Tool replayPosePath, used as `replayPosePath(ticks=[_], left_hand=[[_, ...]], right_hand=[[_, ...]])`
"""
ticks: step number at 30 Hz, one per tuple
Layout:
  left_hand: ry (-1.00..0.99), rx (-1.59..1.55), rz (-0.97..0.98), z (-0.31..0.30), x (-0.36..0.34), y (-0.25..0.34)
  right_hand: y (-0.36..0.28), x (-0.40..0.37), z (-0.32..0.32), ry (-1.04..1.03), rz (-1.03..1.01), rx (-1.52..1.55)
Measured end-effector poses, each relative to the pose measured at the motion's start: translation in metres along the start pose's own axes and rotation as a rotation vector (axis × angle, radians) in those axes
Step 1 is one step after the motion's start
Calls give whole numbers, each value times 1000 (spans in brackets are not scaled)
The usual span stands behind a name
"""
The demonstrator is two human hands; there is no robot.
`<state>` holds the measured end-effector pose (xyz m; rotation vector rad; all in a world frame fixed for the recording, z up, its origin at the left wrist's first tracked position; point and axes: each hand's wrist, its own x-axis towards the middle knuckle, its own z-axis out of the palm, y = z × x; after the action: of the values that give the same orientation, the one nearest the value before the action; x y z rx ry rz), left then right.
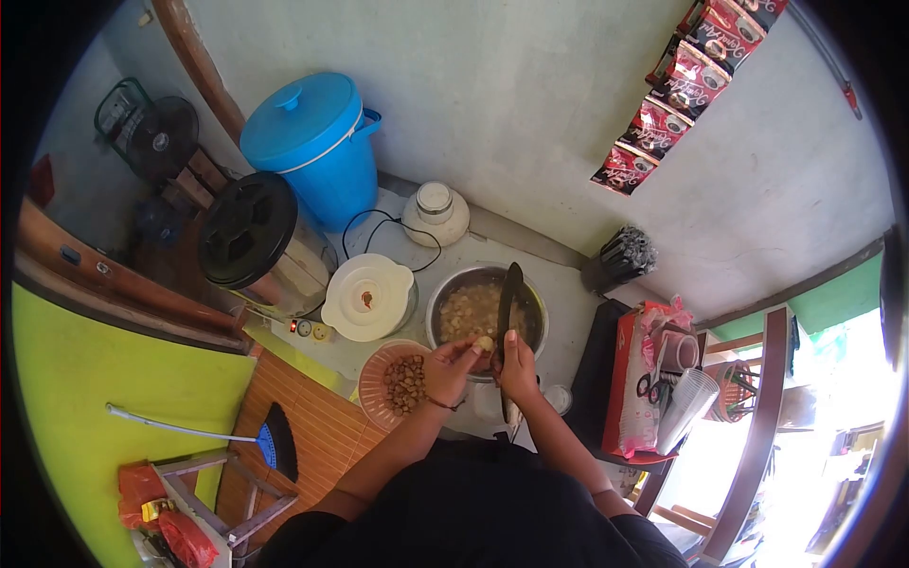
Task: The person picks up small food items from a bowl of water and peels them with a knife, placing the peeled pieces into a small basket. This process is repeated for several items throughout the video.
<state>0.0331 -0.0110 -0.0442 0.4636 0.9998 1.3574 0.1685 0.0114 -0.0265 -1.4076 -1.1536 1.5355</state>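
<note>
Pinched in the fingers of my left hand is a small, round, pale yellow piece of food, perhaps a peeled tuber. My right hand grips a knife with a long, broad, dark blade, which points away from me. Both hands are close together over the near rim of a metal basin. Cloudy water with many pale chunks fills the basin. Left of my left wrist, a pink plastic basket holds small brown lumps.
A lidded white container stands left of the basin, near a power strip. Behind are a blue lidded bucket and a small white appliance. At right sits a red box with cups and scissors; coffee sachets hang above.
</note>
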Motion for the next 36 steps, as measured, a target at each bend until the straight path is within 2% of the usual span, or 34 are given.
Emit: replayPosePath(ticks=[3, 7, 12, 15, 18, 21, 27, 30, 33, 36], left_hand=[[-35, -93, -59, 3, 3, 15], [-15, 13, 54, 1, 7, 10], [10, 129, 193, 3, 3, 8], [14, 305, 215, -3, 3, 4], [-2, 206, 132, -5, 3, -5], [19, 204, 136, -5, 1, -5], [0, 254, 57, -17, 9, -12], [-39, 186, -103, -9, 0, 2], [-127, -93, -116, -10, 0, 7], [-133, -174, -267, -18, 7, 12]], right_hand=[[-15, -13, 4, -11, -210, -186], [-22, -18, 8, -6, -394, -438], [-30, -24, 9, 32, -382, -701], [-30, -22, 13, 57, -352, -710], [-21, -16, 15, 80, -308, -737], [-10, -10, 16, 100, -363, -633], [5, -4, 15, 59, -226, -368], [-12, -8, 7, -58, 95, 4], [-11, -6, -2, -81, 79, 219], [-9, -8, -7, -60, -110, -170]])
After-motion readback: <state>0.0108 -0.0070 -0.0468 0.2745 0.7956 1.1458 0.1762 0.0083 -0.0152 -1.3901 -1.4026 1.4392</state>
